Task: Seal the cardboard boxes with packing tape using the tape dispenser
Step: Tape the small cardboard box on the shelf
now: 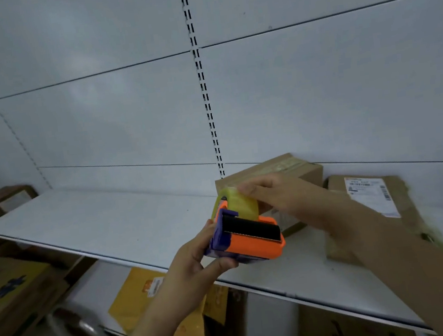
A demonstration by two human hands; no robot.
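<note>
My left hand [198,257] grips an orange and purple tape dispenser [249,241] from its left side, holding it above the front of a white shelf. A yellowish roll of clear tape [237,203] sits in its top. The fingers of my right hand [271,194] rest on the top of the roll, blurred by motion. Behind the dispenser stands a small cardboard box [277,173] with tape along its top. To its right lies a flat brown parcel [372,205] with a white shipping label.
The white shelf [109,218] runs from left to right against a white panel wall with a slotted upright [204,86]. Below it lie a yellow mailer [138,292] and several cardboard boxes [12,291]. More boxes sit at the far left.
</note>
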